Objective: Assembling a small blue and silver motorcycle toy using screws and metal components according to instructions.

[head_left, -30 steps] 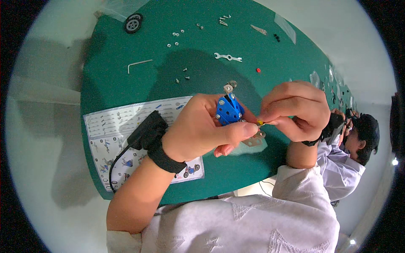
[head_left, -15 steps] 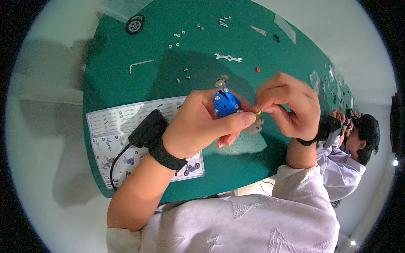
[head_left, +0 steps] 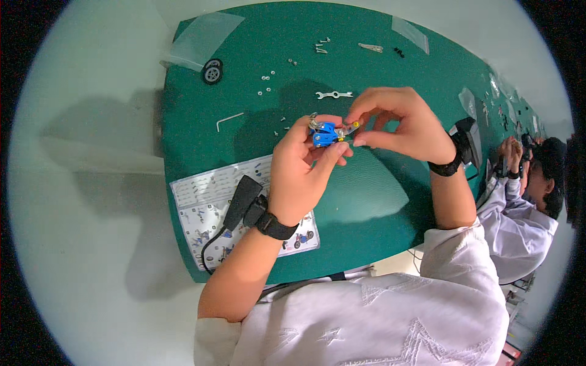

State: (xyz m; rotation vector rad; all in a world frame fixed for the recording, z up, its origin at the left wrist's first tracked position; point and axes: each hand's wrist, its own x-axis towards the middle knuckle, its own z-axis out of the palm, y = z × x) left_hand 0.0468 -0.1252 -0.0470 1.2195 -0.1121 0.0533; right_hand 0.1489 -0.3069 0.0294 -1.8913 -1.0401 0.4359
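Note:
Blue metal plates with silver bolts form a small model assembly (head_left: 325, 134), pinched between the thumb and fingers of my left hand (head_left: 298, 183). A grey arm with a yellow piece (head_left: 356, 124) at its tip sticks out from its right side. My right hand (head_left: 406, 125) is beside that tip, thumb and forefinger apart on either side of it. Whether the forefinger touches the tip I cannot tell. Beyond the hands lies a silver flat wrench (head_left: 334, 95).
An instruction sheet (head_left: 189, 192) lies by my left forearm. Around the green table (head_left: 360, 226) are a hex key (head_left: 229, 121), black wheels (head_left: 212, 72), nuts (head_left: 265, 77), screws (head_left: 321, 47), metal strips (head_left: 370, 47) and a plastic bag (head_left: 207, 39). A co-worker (head_left: 519, 226) sits at right.
My right fingers have parted from their pinch at the yellow piece. The assembly has turned in my left hand, showing the arm and its yellow tip. The whole view has shifted.

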